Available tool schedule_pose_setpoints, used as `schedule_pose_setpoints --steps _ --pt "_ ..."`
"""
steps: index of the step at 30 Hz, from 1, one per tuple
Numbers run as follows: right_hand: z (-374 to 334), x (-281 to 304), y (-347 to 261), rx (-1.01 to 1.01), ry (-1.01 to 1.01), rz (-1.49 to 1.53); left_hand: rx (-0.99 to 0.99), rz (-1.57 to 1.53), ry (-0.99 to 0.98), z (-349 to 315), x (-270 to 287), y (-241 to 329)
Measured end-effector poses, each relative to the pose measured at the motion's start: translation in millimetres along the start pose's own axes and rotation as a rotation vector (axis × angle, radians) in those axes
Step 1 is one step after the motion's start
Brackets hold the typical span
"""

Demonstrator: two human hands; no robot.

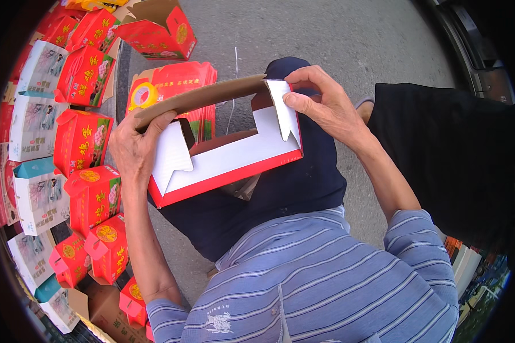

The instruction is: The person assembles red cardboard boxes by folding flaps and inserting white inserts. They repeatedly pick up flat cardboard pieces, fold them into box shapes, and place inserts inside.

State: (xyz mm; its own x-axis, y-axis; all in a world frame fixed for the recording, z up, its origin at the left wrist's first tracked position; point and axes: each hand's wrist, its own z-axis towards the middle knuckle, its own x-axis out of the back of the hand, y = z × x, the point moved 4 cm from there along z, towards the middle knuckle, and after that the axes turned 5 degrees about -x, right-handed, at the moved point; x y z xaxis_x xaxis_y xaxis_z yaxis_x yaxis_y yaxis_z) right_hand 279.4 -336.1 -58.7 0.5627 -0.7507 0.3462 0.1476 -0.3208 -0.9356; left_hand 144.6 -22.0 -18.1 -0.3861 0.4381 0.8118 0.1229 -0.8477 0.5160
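Note:
Above my lap I hold a partly folded cardboard box [223,163], red outside with white flaps and brown inner faces. Its middle is open, and the ground and a red stack show through it. My left hand [134,146] is closed on the box's left end, thumb over the brown panel's edge; its other fingers are mostly hidden. At the other end, my right hand [326,106] pinches the upright white flap between thumb and fingers. Just beyond my left hand, a roll of yellow tape [154,94] lies on a stack of flat red cartons [183,71].
Rows of folded red boxes [86,143] and white boxes [34,128] stand along the left. An open-topped red box [160,40] is at the far left of the stack. Dark cloth [440,154] hangs at right; a vehicle's edge [469,40] shows at far right.

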Motion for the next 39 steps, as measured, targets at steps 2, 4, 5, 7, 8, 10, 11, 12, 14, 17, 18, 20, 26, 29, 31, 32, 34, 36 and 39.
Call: schedule_pose_setpoints --steps 2,4,5,7,8,10,11,12,14,17,18,20,26,29,31,32,34,36,39 --pt "5 -1 -4 0.011 0.039 -0.19 -0.034 0.028 0.012 1 -1 -2" --pt "9 -2 -3 0.028 0.057 -0.201 -0.092 0.088 0.032 1 -1 -4" --pt "10 -3 -2 0.036 0.066 -0.206 -0.089 0.062 0.037 1 -2 -5" --pt "10 -6 5 -0.05 0.03 -0.176 -0.08 0.01 0.045 -2 -2 -6" --pt "11 -9 7 -0.105 -0.008 -0.182 -0.072 0.015 0.025 -2 -2 -5" --pt "14 -13 7 -0.148 -0.056 -0.211 -0.053 0.031 -0.013 -2 1 2" --pt "18 -15 5 -0.135 -0.066 -0.233 -0.06 0.021 0.0 -3 1 1" --pt "20 -17 3 -0.122 -0.076 -0.255 -0.067 0.011 0.014 -4 0 -1" --pt "24 -17 -5 -0.107 -0.086 -0.4 -0.08 -0.009 0.041 -4 0 -2" --pt "26 -23 -10 0.126 -0.078 -0.35 -0.102 -0.036 0.042 -3 -2 -3" --pt "27 -25 -12 0.237 -0.071 -0.286 -0.102 -0.04 0.033 -1 -2 -5" --pt "30 -34 -19 0.339 -0.114 -0.216 -0.067 -0.054 -0.032 -3 -2 -4" --pt "22 -41 -15 0.545 -0.147 -0.267 -0.067 -0.287 -0.122 -8 -4 -15" --pt "18 -42 -17 0.636 -0.125 -0.33 -0.13 -0.412 -0.192 -8 -4 -23" --pt "16 -43 -19 0.677 -0.117 -0.369 -0.132 -0.407 -0.218 -10 0 -16" --pt "15 -44 -21 0.702 -0.108 -0.362 -0.133 -0.404 -0.231 -10 2 -12" --pt "10 -46 -24 0.751 -0.091 -0.346 -0.179 -0.397 -0.239 -8 1 -22" --pt "5 -49 -25 0.781 -0.111 -0.432 -0.217 -0.362 -0.223 -10 -1 -28" --pt "4 -44 -31 0.676 -0.272 -0.457 -0.225 -0.33 -0.186 -12 -2 -31"
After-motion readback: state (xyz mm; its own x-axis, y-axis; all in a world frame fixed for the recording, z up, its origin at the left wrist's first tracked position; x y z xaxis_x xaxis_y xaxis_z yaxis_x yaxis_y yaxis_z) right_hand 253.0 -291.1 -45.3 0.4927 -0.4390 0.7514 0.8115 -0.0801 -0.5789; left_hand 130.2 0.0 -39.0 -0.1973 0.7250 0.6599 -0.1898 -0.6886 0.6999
